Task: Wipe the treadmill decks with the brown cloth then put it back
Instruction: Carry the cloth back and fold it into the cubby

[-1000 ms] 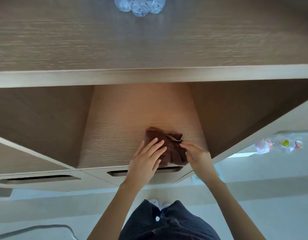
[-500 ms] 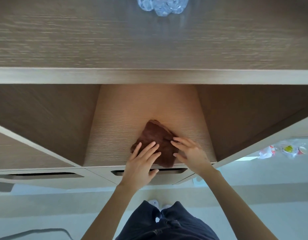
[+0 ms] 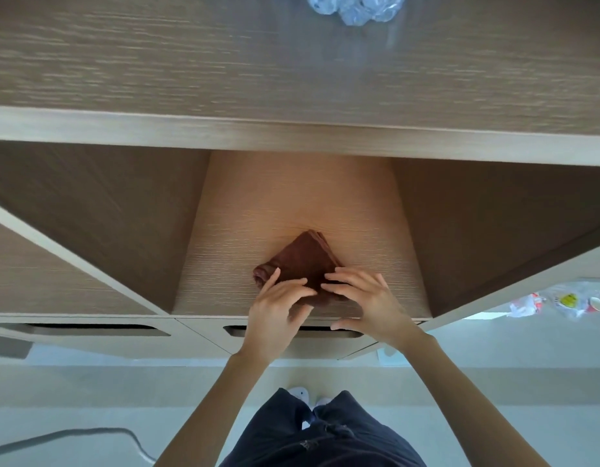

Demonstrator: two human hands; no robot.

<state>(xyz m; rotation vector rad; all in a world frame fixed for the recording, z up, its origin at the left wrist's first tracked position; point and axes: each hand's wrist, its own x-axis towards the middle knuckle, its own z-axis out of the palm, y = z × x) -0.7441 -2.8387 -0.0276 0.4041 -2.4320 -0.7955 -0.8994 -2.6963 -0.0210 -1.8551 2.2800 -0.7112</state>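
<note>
A folded brown cloth [image 3: 303, 257] lies on the floor of the open middle compartment [image 3: 258, 214] of a wooden cabinet [image 3: 157, 126]. The left hand [image 3: 276, 303] and right hand [image 3: 367, 298] rest side by side on its near edge, fingers extended. Crumpled clear plastic [image 3: 355, 8] sits on top of the cabinet.

Warm glow lights the shelf [image 3: 291, 210]; top surface motion-blurred, edges bowed by wide-angle lens.
</note>
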